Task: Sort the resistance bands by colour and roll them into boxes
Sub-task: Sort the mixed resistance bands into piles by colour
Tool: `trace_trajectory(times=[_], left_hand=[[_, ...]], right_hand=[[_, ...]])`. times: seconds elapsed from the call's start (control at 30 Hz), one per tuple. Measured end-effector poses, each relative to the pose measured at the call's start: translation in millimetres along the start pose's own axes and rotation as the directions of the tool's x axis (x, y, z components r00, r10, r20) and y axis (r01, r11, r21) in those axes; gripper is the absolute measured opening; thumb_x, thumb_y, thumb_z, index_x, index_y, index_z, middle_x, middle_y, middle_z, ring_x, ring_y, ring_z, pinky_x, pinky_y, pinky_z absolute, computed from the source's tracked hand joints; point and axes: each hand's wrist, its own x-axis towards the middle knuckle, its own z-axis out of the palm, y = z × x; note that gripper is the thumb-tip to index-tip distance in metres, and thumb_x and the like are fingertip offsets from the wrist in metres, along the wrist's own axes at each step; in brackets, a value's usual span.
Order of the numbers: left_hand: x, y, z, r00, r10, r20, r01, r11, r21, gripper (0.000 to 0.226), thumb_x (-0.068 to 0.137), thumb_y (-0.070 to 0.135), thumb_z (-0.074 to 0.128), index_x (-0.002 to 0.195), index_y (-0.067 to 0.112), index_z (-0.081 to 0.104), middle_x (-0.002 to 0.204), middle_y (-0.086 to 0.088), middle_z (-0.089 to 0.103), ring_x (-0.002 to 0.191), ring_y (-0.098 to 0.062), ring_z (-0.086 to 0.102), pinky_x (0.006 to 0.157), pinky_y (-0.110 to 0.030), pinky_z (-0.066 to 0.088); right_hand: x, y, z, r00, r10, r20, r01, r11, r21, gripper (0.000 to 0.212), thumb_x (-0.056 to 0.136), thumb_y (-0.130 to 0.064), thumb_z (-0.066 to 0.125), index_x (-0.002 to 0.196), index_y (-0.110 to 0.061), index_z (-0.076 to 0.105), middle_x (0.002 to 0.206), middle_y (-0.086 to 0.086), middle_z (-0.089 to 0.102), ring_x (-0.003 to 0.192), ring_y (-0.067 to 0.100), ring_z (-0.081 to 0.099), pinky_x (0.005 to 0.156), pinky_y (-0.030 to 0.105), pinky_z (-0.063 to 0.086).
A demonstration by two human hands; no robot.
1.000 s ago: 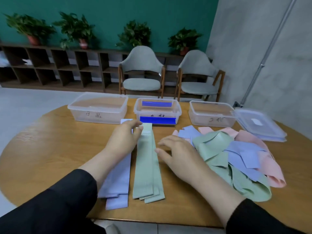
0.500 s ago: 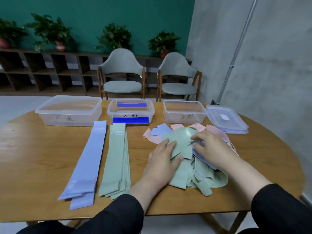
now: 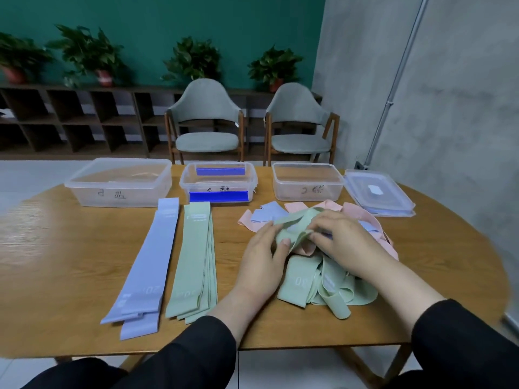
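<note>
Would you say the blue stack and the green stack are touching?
Apart: the head view shows bare table between the blue stack and green stack along their length.

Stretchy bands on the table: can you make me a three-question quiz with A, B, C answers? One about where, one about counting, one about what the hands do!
1. Where is the green stack?
A. right of the purple stack
B. in a box
C. on a chair

2. How many open boxes?
A. one
B. three
C. five

3. What are the hands doing?
A. resting flat on bare table
B. gripping a green band
C. lifting a lid

Answers: 1 A, both stacks lie side by side. 2 B, three stand in a row. 3 B, left hand and right hand both grip it.
</note>
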Motion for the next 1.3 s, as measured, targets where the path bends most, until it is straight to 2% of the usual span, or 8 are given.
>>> trace_trajectory(times=[0.13, 0.27, 0.37, 0.57, 0.73, 1.0, 1.1, 1.3], left_hand=[[-14, 25, -12, 0.934, 0.188, -0.304, -0.217, 0.974, -0.065, 0.029, 0.097, 0.04, 0.052, 0.11, 0.018, 0.065, 0.113, 0.021, 0.057, 0.12, 0.018, 0.04, 0.105, -0.018, 0.035], [-3, 59, -34, 0.909, 0.042, -0.415, -0.127, 0.976, -0.179, 0.016, 0.098, 0.038, 0.056, 0.086, 0.029, 0.063, 0.092, 0.02, 0.056, 0.093, -0.001, 0.055, 0.081, -0.025, 0.046], [9, 80, -54, 0.971, -0.14, -0.192, 0.051, 0.912, -0.406, 0.036, 0.101, 0.047, 0.052, 0.076, 0.03, 0.072, 0.08, 0.009, 0.07, 0.079, -0.004, 0.065, 0.067, -0.026, 0.051], [9, 84, -64, 0.947, -0.292, 0.132, 0.301, 0.672, -0.676, 0.028, 0.103, 0.026, 0.056, 0.095, 0.007, 0.075, 0.1, -0.019, 0.073, 0.099, -0.027, 0.072, 0.086, -0.039, 0.062], [20, 75, -89, 0.927, -0.376, -0.015, 0.303, 0.771, -0.56, 0.024, 0.1, 0.009, 0.042, 0.098, -0.001, 0.064, 0.097, -0.014, 0.065, 0.094, -0.023, 0.069, 0.076, -0.038, 0.064], [55, 102, -142, 0.976, -0.125, -0.177, 0.021, 0.867, -0.498, 0.023, 0.107, 0.032, 0.04, 0.105, 0.023, 0.061, 0.098, -0.007, 0.07, 0.079, -0.018, 0.075, 0.057, -0.032, 0.06], [54, 102, -141, 0.988, -0.127, -0.083, 0.077, 0.892, -0.445, 0.009, 0.103, 0.025, 0.053, 0.104, 0.022, 0.062, 0.098, -0.008, 0.071, 0.079, -0.021, 0.074, 0.059, -0.035, 0.061], [20, 77, -109, 0.965, -0.154, 0.211, 0.204, 0.95, -0.238, 0.008, 0.099, 0.023, 0.063, 0.098, 0.022, 0.07, 0.099, -0.013, 0.072, 0.087, -0.025, 0.071, 0.068, -0.036, 0.063]], right_hand=[[15, -20, -18, 0.984, 0.072, -0.165, -0.05, 0.99, 0.134, 0.005, 0.092, -0.029, 0.066, 0.09, -0.031, 0.069, 0.082, -0.021, 0.067, 0.086, -0.003, 0.054, 0.068, 0.007, 0.036], [29, -47, -28, 0.966, 0.071, -0.25, 0.003, 0.959, 0.283, 0.007, 0.09, -0.027, 0.067, 0.083, -0.03, 0.066, 0.077, -0.025, 0.064, 0.072, -0.001, 0.057, 0.062, 0.017, 0.041], [29, -65, -27, 0.96, 0.057, -0.273, 0.028, 0.954, 0.298, 0.007, 0.09, -0.029, 0.066, 0.083, -0.03, 0.067, 0.076, -0.018, 0.067, 0.07, 0.002, 0.058, 0.061, 0.025, 0.046], [13, -76, -20, 0.992, -0.011, -0.128, 0.048, 0.955, 0.292, 0.013, 0.096, -0.027, 0.062, 0.098, -0.033, 0.074, 0.095, -0.012, 0.067, 0.083, 0.001, 0.062, 0.062, 0.013, 0.049], [0, -45, -36, 0.975, 0.12, -0.187, -0.072, 0.967, 0.246, 0.015, 0.097, -0.036, 0.058, 0.099, -0.04, 0.072, 0.091, -0.038, 0.065, 0.092, -0.014, 0.056, 0.077, 0.019, 0.045], [-12, -22, -31, 0.974, 0.201, -0.106, -0.18, 0.967, 0.181, 0.01, 0.093, -0.045, 0.059, 0.091, -0.045, 0.069, 0.088, -0.027, 0.068, 0.076, -0.002, 0.058, 0.072, 0.028, 0.049], [-17, -30, -29, 0.986, 0.154, 0.058, -0.159, 0.984, 0.081, 0.019, 0.09, -0.049, 0.062, 0.078, -0.036, 0.068, 0.076, -0.027, 0.064, 0.074, -0.012, 0.054, 0.057, 0.01, 0.037], [-32, -32, -33, 0.881, 0.263, 0.394, -0.18, 0.955, -0.236, 0.051, 0.067, -0.076, 0.067, 0.073, -0.026, 0.062, 0.068, -0.01, 0.065, 0.062, 0.004, 0.054, 0.055, 0.024, 0.036]])
